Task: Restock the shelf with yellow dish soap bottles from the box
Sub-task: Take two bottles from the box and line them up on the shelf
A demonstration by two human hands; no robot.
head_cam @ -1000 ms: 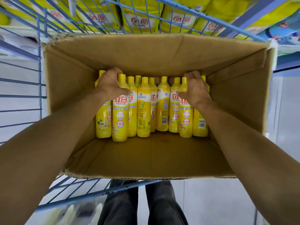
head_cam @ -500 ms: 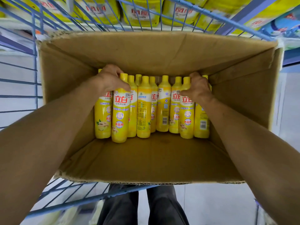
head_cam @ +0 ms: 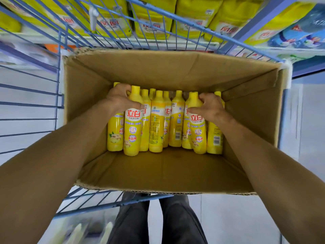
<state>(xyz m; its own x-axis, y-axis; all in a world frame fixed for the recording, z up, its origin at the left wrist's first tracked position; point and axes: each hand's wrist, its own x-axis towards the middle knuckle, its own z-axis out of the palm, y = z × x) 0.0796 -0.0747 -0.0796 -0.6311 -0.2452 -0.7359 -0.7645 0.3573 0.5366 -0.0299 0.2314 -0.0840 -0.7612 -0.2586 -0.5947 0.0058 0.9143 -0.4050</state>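
- The yellow dish soap bottles (head_cam: 158, 120) stand upright against the far wall of the box (head_cam: 158, 169).
- My left hand (head_cam: 121, 99) and right hand (head_cam: 210, 107) each grip one bottle's shoulder, fingers closed.
- I should lift both straight up, clear of their neighbours.

Just one head cam, looking steeply down from close above into the box (head_cam: 163, 173), shelf (head_cam: 123, 41) at 12 o'clock.

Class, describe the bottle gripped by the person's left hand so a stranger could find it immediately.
Start at the open cardboard box in the blue wire cart. Inside, yellow bottles stand along its far wall. The left hand grips the second bottle from that end, the one nearest the camera with its big red logo facing us.
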